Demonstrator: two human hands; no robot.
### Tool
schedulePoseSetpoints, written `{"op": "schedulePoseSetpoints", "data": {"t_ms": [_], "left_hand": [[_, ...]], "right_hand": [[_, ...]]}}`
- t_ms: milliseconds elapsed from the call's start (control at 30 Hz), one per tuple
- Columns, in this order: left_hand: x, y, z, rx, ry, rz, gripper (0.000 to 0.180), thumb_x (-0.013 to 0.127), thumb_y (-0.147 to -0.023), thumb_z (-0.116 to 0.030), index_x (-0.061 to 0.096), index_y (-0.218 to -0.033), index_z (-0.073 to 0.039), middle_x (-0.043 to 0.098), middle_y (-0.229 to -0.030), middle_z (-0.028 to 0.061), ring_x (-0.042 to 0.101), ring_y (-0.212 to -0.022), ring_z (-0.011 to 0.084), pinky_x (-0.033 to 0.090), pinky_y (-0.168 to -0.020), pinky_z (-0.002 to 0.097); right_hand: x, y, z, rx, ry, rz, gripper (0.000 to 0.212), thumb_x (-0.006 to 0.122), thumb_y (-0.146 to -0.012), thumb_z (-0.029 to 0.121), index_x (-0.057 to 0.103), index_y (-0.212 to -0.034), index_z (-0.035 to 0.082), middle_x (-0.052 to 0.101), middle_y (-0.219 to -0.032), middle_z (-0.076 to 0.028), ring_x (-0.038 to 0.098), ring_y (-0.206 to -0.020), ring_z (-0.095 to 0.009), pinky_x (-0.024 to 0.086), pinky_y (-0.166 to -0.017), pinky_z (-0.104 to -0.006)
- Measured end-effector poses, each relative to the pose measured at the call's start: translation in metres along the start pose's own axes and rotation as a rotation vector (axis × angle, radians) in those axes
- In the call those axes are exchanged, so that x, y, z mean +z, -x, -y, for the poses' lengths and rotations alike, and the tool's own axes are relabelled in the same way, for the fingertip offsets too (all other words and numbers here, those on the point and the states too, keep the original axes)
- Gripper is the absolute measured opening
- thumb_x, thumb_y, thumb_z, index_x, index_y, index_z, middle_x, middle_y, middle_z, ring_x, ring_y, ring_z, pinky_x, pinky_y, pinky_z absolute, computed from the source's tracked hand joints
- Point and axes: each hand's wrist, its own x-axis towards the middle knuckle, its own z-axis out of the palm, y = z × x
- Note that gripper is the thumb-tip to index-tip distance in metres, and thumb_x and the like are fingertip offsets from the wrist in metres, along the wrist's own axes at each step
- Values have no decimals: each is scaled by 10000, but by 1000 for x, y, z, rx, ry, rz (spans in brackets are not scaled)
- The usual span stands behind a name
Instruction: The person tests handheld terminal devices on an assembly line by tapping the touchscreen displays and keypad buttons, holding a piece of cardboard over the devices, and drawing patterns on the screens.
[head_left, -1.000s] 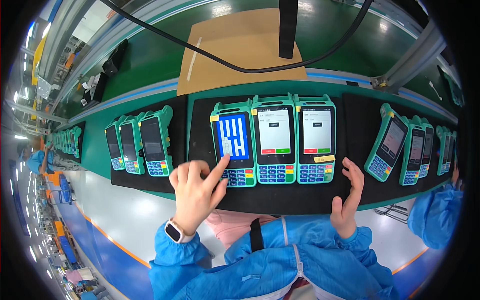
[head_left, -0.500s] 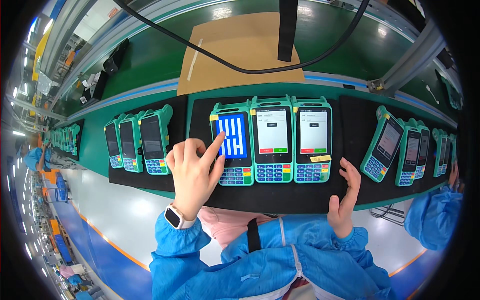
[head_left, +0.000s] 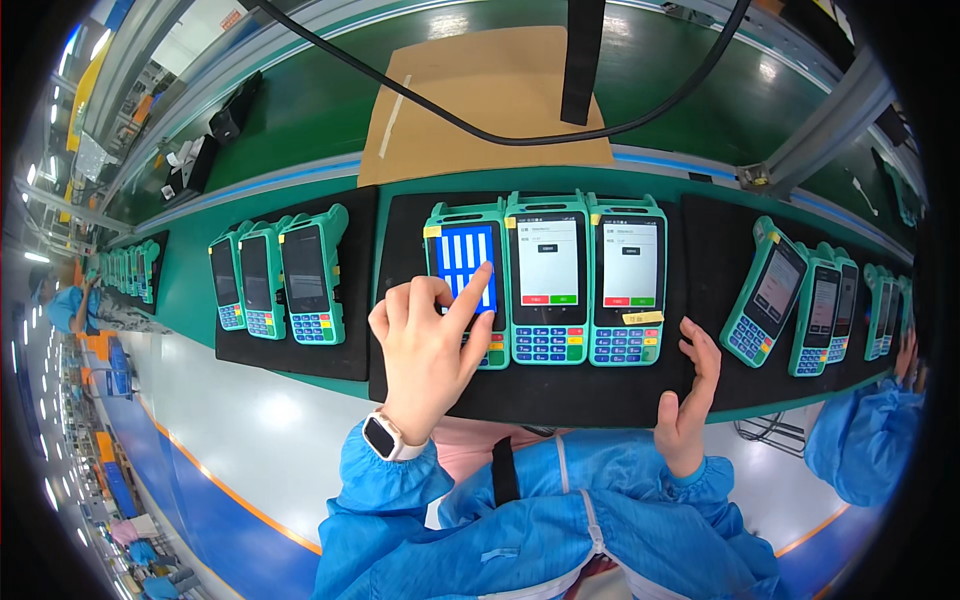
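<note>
My left hand (head_left: 425, 345), with a watch at the wrist, reaches over the left one of three green payment terminals on a black mat (head_left: 560, 398). Its index fingertip is at the right side of this left terminal's screen (head_left: 461, 247), which shows white bars on blue. The hand holds nothing and covers part of the keypad. Beside it, the middle terminal (head_left: 549, 255) and the right terminal (head_left: 629, 270) show white pages with red and green buttons; a small yellow label sits below the right one's screen. My right hand (head_left: 686, 405) hovers near the mat's front edge, fingers apart and holding nothing.
Several dark-screened terminals (head_left: 305, 265) stand on a mat to the left. More terminals (head_left: 770, 285) with lit screens are at the right, where a blue-sleeved person (head_left: 860, 440) sits. A black cable (head_left: 500, 141) loops above a cardboard sheet (head_left: 490, 85) behind the row.
My left hand has moved right, its fingertip going from the screen's left part to its right side. White bars there have changed. My right hand stays put.
</note>
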Motion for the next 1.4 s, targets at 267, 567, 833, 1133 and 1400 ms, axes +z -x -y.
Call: {"op": "schedulePoseSetpoints", "data": {"t_ms": [267, 567, 833, 1133, 1400], "left_hand": [[-9, 32, -1, 12, 23, 79, 434, 666, -818, -218, 649, -1252, -218, 456, -895, 27, 441, -923, 215, 289, -866, 400], [-13, 28, 8, -33, 28, 67, 440, 659, -852, -244, 618, -1290, -236, 452, -904, 20, 427, -921, 210, 288, -850, 407], [-7, 26, 4, -12, 17, 77, 441, 651, -849, -220, 617, -1289, -231, 446, -914, 37, 426, -933, 219, 288, -867, 404], [-13, 47, 20, -124, -48, 77, 463, 665, -820, -218, 627, -1282, -212, 443, -924, 27, 419, -933, 216, 284, -864, 386], [-1, 49, 24, -313, 438, -25, 530, 497, -915, -175, 425, -1427, -56, 503, -1201, 121, 450, -1158, 255, 348, -997, 385]], "right_hand": [[1, 1, -3, -11, 6, -19, 587, 495, -929, 332, 366, -1385, -15, 448, -1372, -243, 433, -1274, -356, 371, -1033, -411], [2, 2, -2, -16, 22, -18, 592, 484, -940, 362, 367, -1384, -12, 455, -1367, -244, 434, -1272, -352, 379, -1021, -412], [2, 1, -3, -19, 4, -26, 586, 492, -926, 329, 369, -1385, -15, 454, -1369, -248, 435, -1269, -352, 384, -1011, -412], [2, 0, -2, -13, 17, -5, 584, 490, -925, 334, 373, -1383, -10, 456, -1370, -239, 433, -1273, -352, 372, -1029, -412], [1, 1, -2, 2, 18, -17, 588, 496, -923, 336, 376, -1380, -13, 458, -1365, -242, 439, -1267, -356, 363, -1038, -416]]}}
